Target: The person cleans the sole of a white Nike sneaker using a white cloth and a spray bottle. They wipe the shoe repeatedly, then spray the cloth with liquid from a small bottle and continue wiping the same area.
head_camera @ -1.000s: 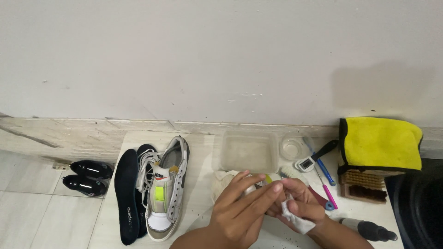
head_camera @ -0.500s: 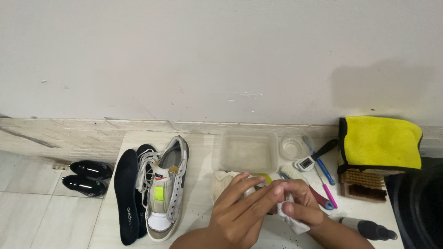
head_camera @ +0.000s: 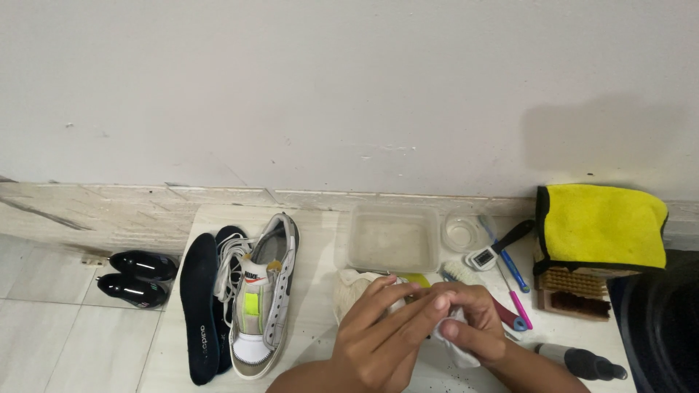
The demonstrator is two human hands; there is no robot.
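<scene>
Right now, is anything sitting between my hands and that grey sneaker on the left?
Nothing visible does. The left hand and right hand are closed together over a white cloth, and only a bare strip of floor separates them from the grey sneaker.

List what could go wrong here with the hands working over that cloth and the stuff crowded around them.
The left hand and right hand press together on a white cloth, hiding what they grip, so a slip could go unnoticed. The clear plastic tub and small round dish sit just beyond the fingers; a push forward might knock them. Brushes lie loose beside the right wrist and could be swept aside.
</scene>
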